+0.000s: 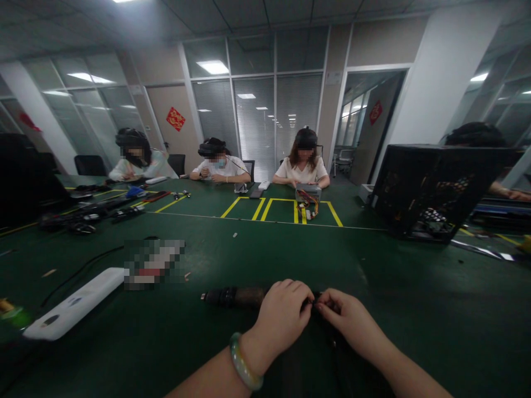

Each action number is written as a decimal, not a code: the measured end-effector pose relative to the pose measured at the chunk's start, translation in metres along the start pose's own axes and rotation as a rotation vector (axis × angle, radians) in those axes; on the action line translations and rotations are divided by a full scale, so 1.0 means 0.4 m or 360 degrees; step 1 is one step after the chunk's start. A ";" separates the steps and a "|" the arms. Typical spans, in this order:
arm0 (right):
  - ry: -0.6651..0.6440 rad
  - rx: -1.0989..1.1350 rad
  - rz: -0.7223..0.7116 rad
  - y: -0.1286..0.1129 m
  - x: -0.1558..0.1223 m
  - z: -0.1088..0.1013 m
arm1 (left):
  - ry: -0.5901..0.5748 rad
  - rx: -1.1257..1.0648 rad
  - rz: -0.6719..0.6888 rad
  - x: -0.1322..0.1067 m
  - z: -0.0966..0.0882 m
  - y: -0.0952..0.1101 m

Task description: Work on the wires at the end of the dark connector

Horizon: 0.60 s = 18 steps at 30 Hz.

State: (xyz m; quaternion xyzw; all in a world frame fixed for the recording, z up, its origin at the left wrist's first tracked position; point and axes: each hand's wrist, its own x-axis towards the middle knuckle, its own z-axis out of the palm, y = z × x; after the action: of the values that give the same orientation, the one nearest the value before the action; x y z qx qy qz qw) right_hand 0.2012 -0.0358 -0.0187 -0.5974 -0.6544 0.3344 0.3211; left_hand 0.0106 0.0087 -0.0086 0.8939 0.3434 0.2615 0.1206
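Note:
My left hand (284, 315) is closed around the right end of a dark cylindrical tool (234, 297) that lies on the green table (373, 309), its tip pointing left. My right hand (346, 318) meets the left at that same end, fingertips pinching a small dark part there. What sits between the fingers is hidden. A green bangle (244, 362) circles my left wrist.
A white power strip (72, 304) and a black cable (78, 271) lie at the left. A black computer case (431, 190) stands at the right. Three people sit across the table; a power supply with coloured wires (307, 196) rests inside yellow tape markings. Tools clutter the far left.

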 end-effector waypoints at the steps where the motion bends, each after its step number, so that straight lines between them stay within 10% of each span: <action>1: 0.0004 0.0002 -0.0009 0.000 0.000 0.001 | -0.0003 0.0004 0.0005 0.000 0.001 -0.001; 18: 0.0016 0.0011 -0.0017 0.012 0.000 0.001 | -0.0016 0.0061 0.0054 -0.001 0.001 -0.005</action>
State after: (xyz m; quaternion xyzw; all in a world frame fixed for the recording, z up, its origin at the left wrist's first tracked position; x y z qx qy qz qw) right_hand 0.2035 -0.0356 -0.0228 -0.5945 -0.6548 0.3319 0.3282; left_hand 0.0095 0.0098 -0.0098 0.9030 0.3327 0.2525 0.1006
